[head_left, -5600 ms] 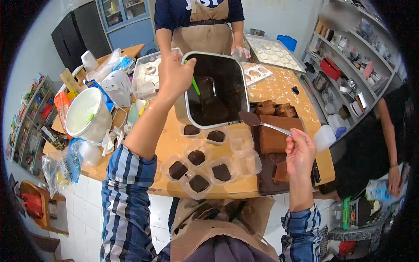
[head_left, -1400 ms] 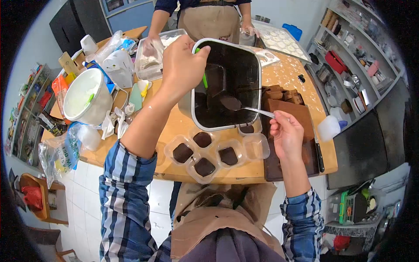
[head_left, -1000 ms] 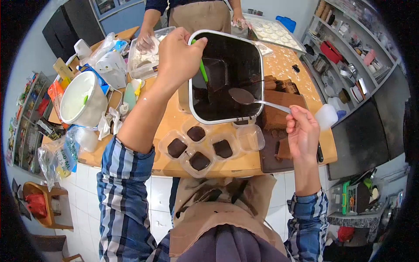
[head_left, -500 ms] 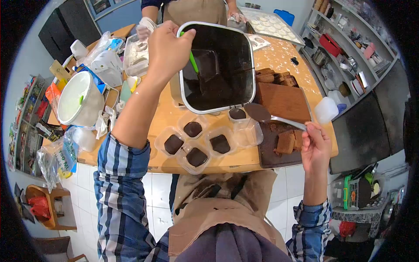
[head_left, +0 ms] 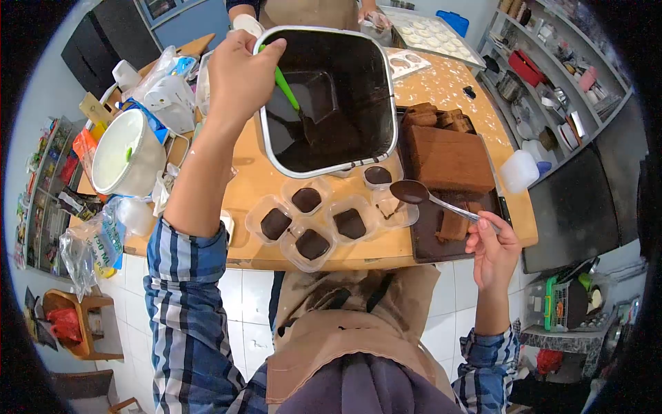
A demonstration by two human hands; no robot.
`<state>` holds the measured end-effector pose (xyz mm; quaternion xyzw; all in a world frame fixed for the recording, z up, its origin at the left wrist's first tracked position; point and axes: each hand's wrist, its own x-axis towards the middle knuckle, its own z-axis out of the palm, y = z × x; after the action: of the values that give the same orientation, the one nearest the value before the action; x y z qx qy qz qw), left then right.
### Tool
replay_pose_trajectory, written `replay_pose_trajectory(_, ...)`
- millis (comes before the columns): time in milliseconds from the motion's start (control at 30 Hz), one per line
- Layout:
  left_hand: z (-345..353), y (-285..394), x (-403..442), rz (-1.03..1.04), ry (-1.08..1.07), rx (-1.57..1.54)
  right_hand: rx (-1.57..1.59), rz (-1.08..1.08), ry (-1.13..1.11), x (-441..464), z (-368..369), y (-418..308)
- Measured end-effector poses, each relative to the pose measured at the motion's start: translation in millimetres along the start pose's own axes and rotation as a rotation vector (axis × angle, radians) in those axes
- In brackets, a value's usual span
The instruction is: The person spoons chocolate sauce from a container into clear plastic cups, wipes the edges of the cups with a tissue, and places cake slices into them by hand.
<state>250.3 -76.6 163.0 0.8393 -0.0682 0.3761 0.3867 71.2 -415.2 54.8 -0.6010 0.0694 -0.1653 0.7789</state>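
My left hand (head_left: 241, 79) grips the upper left rim of a deep square pan (head_left: 331, 48) and holds it tilted above the table. Against that rim leans a green-handled spatula (head_left: 286, 88), its blade in the dark chocolate sauce (head_left: 338, 138). My right hand (head_left: 493, 252) is closed on the handle of a metal spoon (head_left: 458, 211), whose bowl is coated with chocolate. Below the spoon's bowl sits a clear plastic cup (head_left: 407, 217) with dark streaks inside. Several similar cups (head_left: 312, 245) beside it contain dark chocolate. Some sauce clings to the pan's lower rim.
Right of the pan, a brown cake block (head_left: 452, 160) and cut pieces lie on a dark tray (head_left: 427, 248). A white bowl (head_left: 124, 155) and plastic bags (head_left: 86, 252) crowd the left. Across the table a co-worker's hand (head_left: 372, 17) is near a tray of pale rounds (head_left: 434, 38).
The pan and my left hand have shifted left and slightly up. My right hand has lowered a little with the spoon. Dark streaks now show in the cup below the spoon.
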Motion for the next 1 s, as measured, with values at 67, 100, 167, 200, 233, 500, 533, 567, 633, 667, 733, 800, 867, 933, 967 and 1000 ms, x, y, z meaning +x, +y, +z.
replay_pose_trajectory(67, -1.2, -14.1, 2.8, -0.018, -0.005, -0.043, -0.022, -0.043, -0.015, -1.8, 0.6, -1.1)
replay_pose_trajectory(100, -6.2, -10.7, 2.0, -0.049, -0.014, -0.047, -0.043, -0.062, -0.016, -2.7, 0.9, -1.5)
replay_pose_trajectory(167, -10.2, -19.1, 4.2, -0.08, 0.026, -0.092, -0.087, -0.1, -0.02, -4.4, 1.6, -2.5)
replay_pose_trajectory(200, -16.2, -19.9, 4.7, -0.086, 0.034, -0.097, -0.103, -0.119, -0.029, -5.6, 1.9, -3.2)
replay_pose_trajectory(233, -23.1, -20.5, 5.1, -0.093, 0.042, -0.102, -0.12, -0.139, -0.038, -7.2, 2.3, -4.0)
replay_pose_trajectory(500, -60.3, -51.2, 9.9, -0.306, 0.147, -0.317, -0.254, -0.289, -0.11, -13.8, 3.2, -7.7)
replay_pose_trajectory(533, -65.1, -57.5, 11.1, -0.311, 0.148, -0.384, -0.26, -0.294, -0.111, -14.4, 3.6, -7.8)
replay_pose_trajectory(567, -69.9, -63.7, 9.7, -0.363, 0.152, -0.357, -0.266, -0.299, -0.113, -14.9, 3.7, -7.4)
replay_pose_trajectory(633, -81.5, -56.6, 1.7, -0.466, 0.16, -0.302, -0.269, -0.301, -0.123, -15.6, 4.0, -6.9)
replay_pose_trajectory(667, -83.9, -63.9, 0.7, -0.474, 0.185, -0.326, -0.271, -0.302, -0.128, -15.9, 4.1, -6.8)
replay_pose_trajectory(733, -88.6, -85.6, -3.7, -0.491, 0.236, -0.374, -0.283, -0.312, -0.135, -16.4, 4.6, -6.5)
replay_pose_trajectory(800, -94.0, -99.4, -10.8, -0.487, 0.254, -0.309, -0.289, -0.313, -0.138, -17.1, 5.4, -6.5)
replay_pose_trajectory(867, -97.1, -111.0, -17.1, -0.497, 0.282, -0.298, -0.288, -0.307, -0.14, -17.8, 6.3, -6.5)
replay_pose_trajectory(933, -95.7, -98.3, -24.9, -0.524, 0.322, -0.274, -0.289, -0.304, -0.138, -18.0, 5.9, -4.8)
replay_pose_trajectory(967, -97.2, -113.0, -27.4, -0.532, 0.34, -0.3, -0.29, -0.303, -0.136, -18.3, 5.5, -4.1)
replay_pose_trajectory(1000, -98.0, -124.1, -29.4, -0.54, 0.356, -0.325, -0.291, -0.299, -0.133, -19.2, 5.5, -4.5)
